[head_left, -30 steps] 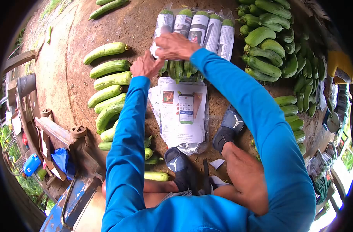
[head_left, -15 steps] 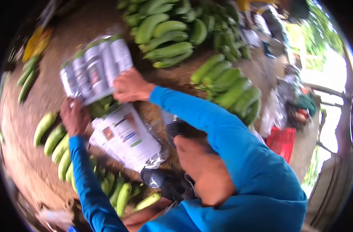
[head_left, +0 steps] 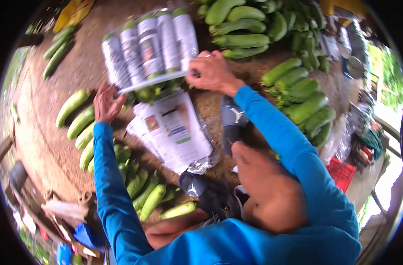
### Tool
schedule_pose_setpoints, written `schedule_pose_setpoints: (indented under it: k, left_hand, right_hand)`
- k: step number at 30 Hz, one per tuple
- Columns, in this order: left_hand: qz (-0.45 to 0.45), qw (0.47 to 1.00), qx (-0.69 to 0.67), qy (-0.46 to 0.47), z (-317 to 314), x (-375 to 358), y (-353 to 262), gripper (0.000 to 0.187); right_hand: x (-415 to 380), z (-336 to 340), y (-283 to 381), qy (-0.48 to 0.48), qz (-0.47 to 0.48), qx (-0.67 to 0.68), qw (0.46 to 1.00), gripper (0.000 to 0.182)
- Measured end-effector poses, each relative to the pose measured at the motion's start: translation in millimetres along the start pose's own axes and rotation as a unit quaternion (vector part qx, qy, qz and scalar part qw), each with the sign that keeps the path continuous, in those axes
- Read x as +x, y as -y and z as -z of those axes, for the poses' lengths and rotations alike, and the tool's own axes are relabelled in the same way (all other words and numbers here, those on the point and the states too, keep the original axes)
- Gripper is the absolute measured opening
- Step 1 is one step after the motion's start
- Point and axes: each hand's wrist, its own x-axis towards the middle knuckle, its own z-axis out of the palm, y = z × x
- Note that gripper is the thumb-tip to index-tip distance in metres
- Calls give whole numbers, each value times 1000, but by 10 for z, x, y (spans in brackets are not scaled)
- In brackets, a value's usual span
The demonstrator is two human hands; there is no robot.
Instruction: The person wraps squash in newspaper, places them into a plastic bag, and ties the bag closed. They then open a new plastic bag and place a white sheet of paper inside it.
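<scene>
Several long green gourds, cucumber-like, lie side by side under a clear plastic sleeve with printed paper, their green ends showing at top and bottom. My right hand is closed on the right end of the sleeve's lower edge. At its lower left corner, my left hand has thumb and fingertips on the plastic, the other fingers slightly apart. That edge runs straight between both hands. Just below, a stack of printed sheets in plastic lies on the ground near my shoes.
Rows of green gourds lie at left, below and right. A larger pile is at the top. My shoe stands beside the stack. A red crate and crumpled plastic are farther right.
My head view has shifted, so the scene sits farther right and higher. Both hands stay at the sleeve's lower edge, and the right hand has moved outward along it.
</scene>
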Motion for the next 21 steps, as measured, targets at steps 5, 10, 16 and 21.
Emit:
schedule_pose_setpoints:
  k: [5, 10, 16, 21]
  left_hand:
    - [142, 930, -338, 27, -117, -12, 410, 45]
    - [247, 918, -289, -113, -425, 21, 365, 44]
    - [305, 885, -302, -180, -604, -131, 395, 50]
    - [360, 865, -328, -119, -279, -16, 6, 53]
  right_hand:
    - [-69, -200, -195, -67, 32, 84, 994, 26]
    - [-125, -274, -235, -55, -46, 215, 974, 29]
    - [-167, -493, -362, -52, -136, 295, 944, 37]
    - [35, -385, -371, -26, -227, 396, 890, 47]
